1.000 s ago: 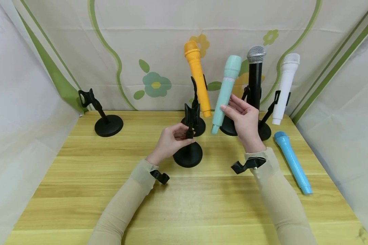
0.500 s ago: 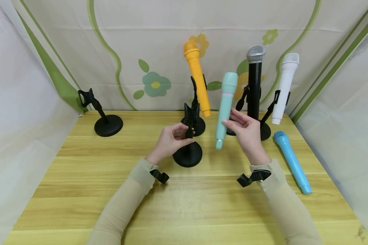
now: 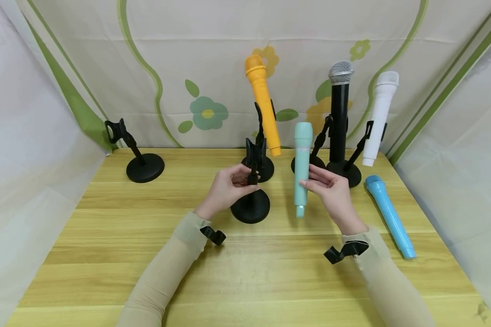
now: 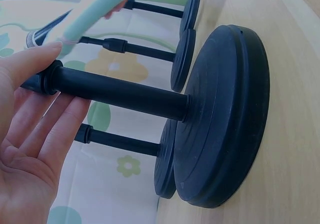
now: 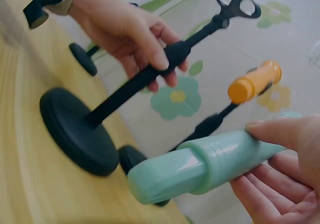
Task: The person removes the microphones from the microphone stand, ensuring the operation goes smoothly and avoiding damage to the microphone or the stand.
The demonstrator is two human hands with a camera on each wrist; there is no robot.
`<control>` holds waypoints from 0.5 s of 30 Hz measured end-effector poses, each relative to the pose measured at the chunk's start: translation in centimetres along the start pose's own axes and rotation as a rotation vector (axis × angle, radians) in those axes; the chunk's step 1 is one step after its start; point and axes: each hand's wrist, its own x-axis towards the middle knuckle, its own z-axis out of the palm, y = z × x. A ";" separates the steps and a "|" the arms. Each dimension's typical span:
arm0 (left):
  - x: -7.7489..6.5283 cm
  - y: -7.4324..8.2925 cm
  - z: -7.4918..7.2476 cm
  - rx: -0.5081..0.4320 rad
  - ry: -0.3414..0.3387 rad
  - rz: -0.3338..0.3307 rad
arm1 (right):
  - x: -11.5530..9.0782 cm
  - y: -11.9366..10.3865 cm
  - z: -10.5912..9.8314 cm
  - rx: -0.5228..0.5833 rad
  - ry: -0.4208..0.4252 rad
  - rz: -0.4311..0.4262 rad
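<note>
My left hand [image 3: 229, 187] grips the post of a black microphone stand [image 3: 250, 206] in the middle of the table; its clip at the top holds nothing. In the left wrist view the thumb and fingers close round the upper collar of that stand [image 4: 120, 91]. My right hand [image 3: 331, 193] pinches a mint-green microphone [image 3: 302, 168] by its lower handle, head up and nearly upright, to the right of the stand. The right wrist view shows the tail end of this microphone [image 5: 200, 166] toward the camera, thumb on one side and fingers on the other.
Behind, an orange microphone [image 3: 263, 102], a black microphone with silver head [image 3: 340, 109] and a white microphone [image 3: 380, 118] sit in stands. A blue microphone [image 3: 390, 217] lies on the table [image 3: 245, 281] at right. Another stand [image 3: 145, 167] with a bare clip is at far left.
My right hand has lowered the mint-green microphone toward me and turned it from a lean to nearly upright. The left hand and its stand have stayed in place.
</note>
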 end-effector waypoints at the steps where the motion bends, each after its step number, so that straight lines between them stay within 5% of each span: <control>1: 0.0 0.0 0.0 0.001 0.000 0.001 | -0.1 0.2 -0.2 -0.010 -0.006 0.014; 15: 0.6 -3.5 0.3 0.001 0.008 0.005 | -0.8 3.9 -3.2 -0.106 -0.020 0.111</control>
